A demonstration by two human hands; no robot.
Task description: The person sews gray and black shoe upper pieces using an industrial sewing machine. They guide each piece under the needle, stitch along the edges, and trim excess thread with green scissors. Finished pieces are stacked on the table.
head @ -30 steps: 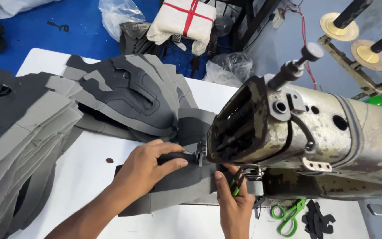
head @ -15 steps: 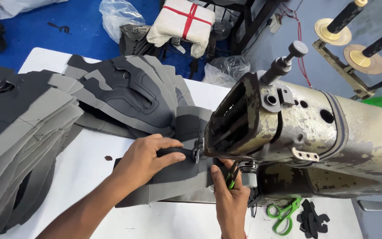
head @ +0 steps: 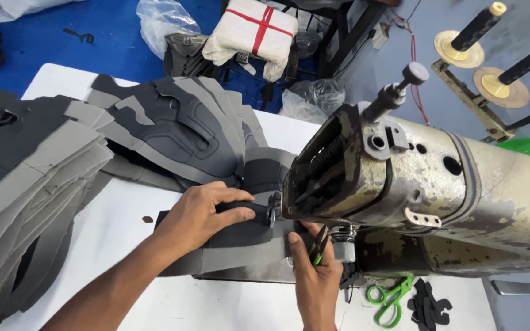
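Here the grey fabric piece (head: 240,245) lies flat on the white counter (head: 118,227), running under the head of the old cream-coloured sewing machine (head: 424,202), and both hands rest on it. The left hand (head: 200,214) lies palm down on the darker top layer, its fingers spread and curled over the edge just beside the machine's needle area, pressing the fabric against the counter rather than gripping it. The right hand (head: 314,276) comes in from below, nearer the person, its fingers pressed on the fabric's near edge right at the machine's foot; it is closed around a small green-handled snipping tool (head: 319,245), whose tip points up toward the needle. So the fabric sits between the two hands, with the left hand on top of it to the left and the right hand touching its right end. To the left, tall stacks of cut grey pieces (head: 26,184) fill the counter, and more shaped pieces (head: 173,129) fan out behind the left hand. Green scissors (head: 391,297) lie on the counter near the right hand, beside some small dark cut-outs (head: 430,303).
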